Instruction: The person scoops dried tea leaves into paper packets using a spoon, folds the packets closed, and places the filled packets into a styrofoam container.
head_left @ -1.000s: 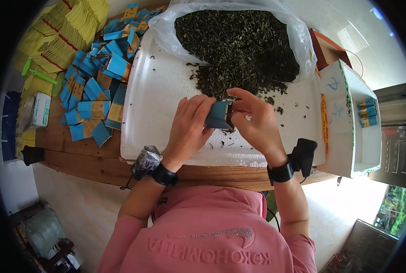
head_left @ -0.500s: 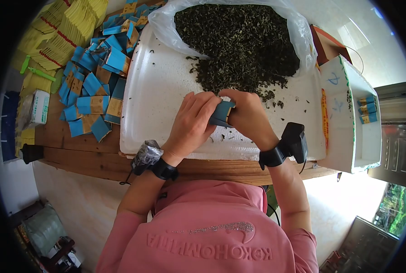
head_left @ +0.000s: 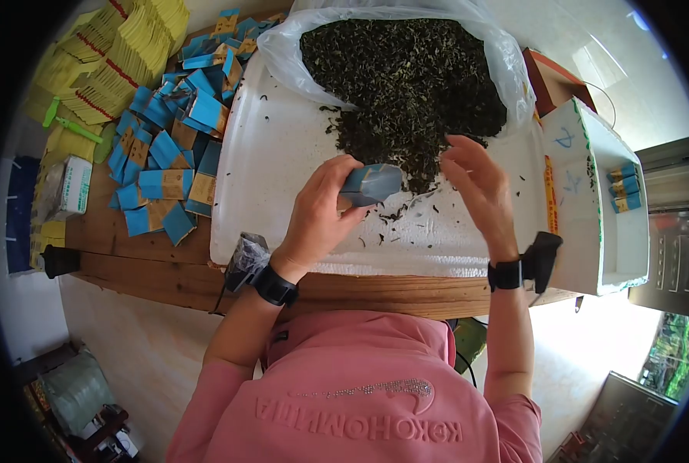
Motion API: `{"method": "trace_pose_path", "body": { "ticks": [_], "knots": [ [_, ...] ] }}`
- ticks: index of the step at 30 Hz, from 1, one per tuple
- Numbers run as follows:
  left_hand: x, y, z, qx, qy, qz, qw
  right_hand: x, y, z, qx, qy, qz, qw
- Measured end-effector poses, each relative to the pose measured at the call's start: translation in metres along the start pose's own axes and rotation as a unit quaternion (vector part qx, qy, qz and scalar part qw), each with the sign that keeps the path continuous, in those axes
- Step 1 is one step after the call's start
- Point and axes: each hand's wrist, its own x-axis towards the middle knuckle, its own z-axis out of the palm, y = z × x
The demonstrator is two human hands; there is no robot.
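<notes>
My left hand is closed round a small blue paper packet, tilted above the white foam tray. To the right, my right hand is empty, its fingers apart and slightly bent at the lower edge of the leaf heap. Dark dried leaves like loose tea spill from a clear plastic bag onto the tray. A few leaf bits lie scattered under the packet.
Many blue-and-brown paper packets are piled on the wooden table at left, beside stacked yellow packs and a green tool. At right stand a white foam box with several packets inside and an orange-brown box.
My right hand has let go of the packet and moved right, toward the leaves. My left hand keeps the packet, which has turned.
</notes>
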Motion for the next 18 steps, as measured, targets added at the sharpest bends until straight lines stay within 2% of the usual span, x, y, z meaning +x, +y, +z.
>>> {"method": "trace_pose_path", "body": {
  "ticks": [1,2,3,5,6,8,12,16,18],
  "knots": [
    [0.001,0.001,-0.001,-0.017,-0.002,-0.016,1.000,0.002,0.014,-0.012,-0.142,0.028,-0.073,0.987],
    [0.002,0.002,-0.001,-0.019,-0.002,-0.013,1.000,0.003,0.026,-0.022,-0.282,0.055,-0.143,0.947],
    [0.003,0.002,-0.001,-0.018,-0.001,-0.013,1.000,0.002,0.037,-0.024,-0.285,0.058,-0.144,0.946],
    [0.007,0.002,-0.004,-0.019,0.002,-0.011,1.000,-0.003,0.053,-0.027,-0.339,0.038,-0.064,0.938],
    [0.011,0.004,-0.008,-0.011,-0.008,-0.022,1.000,-0.003,0.054,-0.028,-0.341,0.038,-0.066,0.937],
    [0.016,0.003,-0.016,-0.001,-0.015,-0.033,0.999,-0.002,0.054,-0.024,-0.307,0.023,0.017,0.951],
    [0.023,-0.006,-0.032,0.045,-0.027,-0.060,0.997,-0.002,0.056,-0.019,-0.245,0.003,0.039,0.969],
    [0.025,-0.016,-0.037,0.095,-0.040,-0.059,0.993,-0.010,0.047,-0.021,-0.242,0.007,-0.029,0.970],
    [0.026,-0.022,-0.036,0.115,-0.038,-0.054,0.991,-0.013,0.045,-0.030,-0.246,-0.057,-0.043,0.967]
  ]
}}
